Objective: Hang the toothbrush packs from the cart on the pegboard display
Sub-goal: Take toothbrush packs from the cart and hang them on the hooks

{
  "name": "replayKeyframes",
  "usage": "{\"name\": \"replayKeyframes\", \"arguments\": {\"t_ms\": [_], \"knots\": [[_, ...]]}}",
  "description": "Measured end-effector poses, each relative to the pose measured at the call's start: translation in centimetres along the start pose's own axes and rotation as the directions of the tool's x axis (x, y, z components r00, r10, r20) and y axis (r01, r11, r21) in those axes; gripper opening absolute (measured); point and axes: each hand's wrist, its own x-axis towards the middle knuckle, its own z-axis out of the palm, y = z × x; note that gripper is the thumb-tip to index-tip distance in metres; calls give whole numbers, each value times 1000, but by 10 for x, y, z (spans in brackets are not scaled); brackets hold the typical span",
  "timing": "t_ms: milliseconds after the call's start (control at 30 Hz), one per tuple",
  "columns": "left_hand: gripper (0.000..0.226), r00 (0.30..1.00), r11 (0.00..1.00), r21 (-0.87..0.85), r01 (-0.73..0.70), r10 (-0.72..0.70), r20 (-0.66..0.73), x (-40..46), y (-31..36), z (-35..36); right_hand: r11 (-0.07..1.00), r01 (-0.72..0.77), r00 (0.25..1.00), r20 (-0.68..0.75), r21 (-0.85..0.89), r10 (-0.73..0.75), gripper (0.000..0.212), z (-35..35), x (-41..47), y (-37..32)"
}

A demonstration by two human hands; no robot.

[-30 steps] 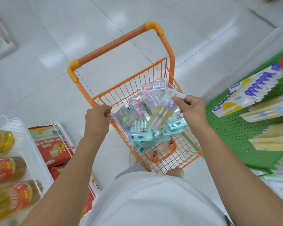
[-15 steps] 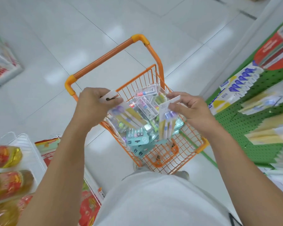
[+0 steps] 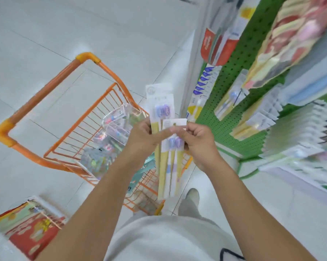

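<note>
Two toothbrush packs with yellow and purple brushes stand upright in front of me, over the right edge of the orange cart (image 3: 45, 95). My left hand (image 3: 142, 136) grips the taller pack (image 3: 159, 102) by its middle. My right hand (image 3: 196, 140) pinches the white top card of the nearer pack (image 3: 173, 157), which hangs down. The two packs overlap. Several more packs (image 3: 113, 129) lie in the cart basket. The green pegboard (image 3: 236, 59) stands to the right, with packs hanging on its hooks.
Hanging goods (image 3: 298, 129) crowd the pegboard's right side, blurred. Red boxes in a white wire rack (image 3: 32, 223) sit at lower left. Pale floor tiles (image 3: 83, 34) lie beyond the cart. My shoe (image 3: 191, 196) is beside the cart's right corner.
Both hands lifted their packs out of the cart and brought them together in front of me. My view turned right, so the pegboard now fills the right side.
</note>
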Motion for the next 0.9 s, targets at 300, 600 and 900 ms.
{"name": "replayKeyframes", "arguments": {"t_ms": [300, 600, 900], "knots": [[22, 999, 997, -61, 39, -38, 10, 24, -45, 84, 967, -153, 948, -245, 204, 202, 36, -73, -10, 8], [10, 992, 993, -102, 57, -68, -104, 26, -60, 132, 985, -160, 967, -190, 55, 168, 13, -140, -29, 20], [3, 989, 970, 241, 28, 9, -151, 19, -72, 103, 997, -63, 875, -478, 44, 76, 14, -157, 37, 24]]}}
